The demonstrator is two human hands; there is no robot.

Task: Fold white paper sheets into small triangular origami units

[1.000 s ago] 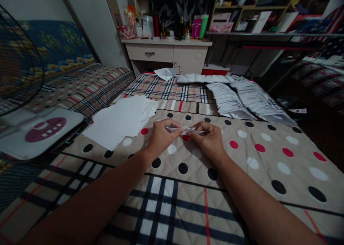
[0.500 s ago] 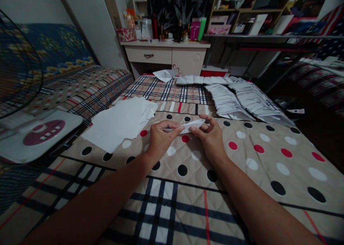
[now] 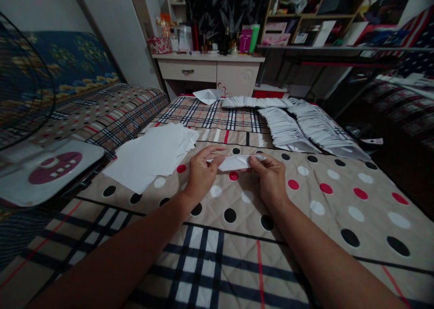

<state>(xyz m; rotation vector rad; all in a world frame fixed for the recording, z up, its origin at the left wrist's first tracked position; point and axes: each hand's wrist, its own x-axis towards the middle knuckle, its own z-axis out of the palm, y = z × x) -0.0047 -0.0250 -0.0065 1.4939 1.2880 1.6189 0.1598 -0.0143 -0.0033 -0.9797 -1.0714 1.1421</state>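
A folded piece of white paper [image 3: 234, 163] is held between my two hands, a little above the polka-dot bedspread. My left hand [image 3: 204, 168] pinches its left end between thumb and fingers. At the other end, my right hand [image 3: 270, 173] grips the paper with the thumb on top and the fingers behind, partly hidden. To the left lies a pile of loose white paper sheets [image 3: 145, 157]. Rows of tightly packed folded white papers [image 3: 286, 128] lie at the right, beyond my right hand.
Another row of folded papers [image 3: 256, 102] and a single folded sheet [image 3: 207, 95] lie at the bed's far edge. A fan base [image 3: 50, 171] stands at the left. A white dresser [image 3: 206, 67] with bottles on top is behind the bed.
My right hand has slid to the right along the paper, and its fingers have closed in. The paper now shows a longer, flatter strip between my hands.
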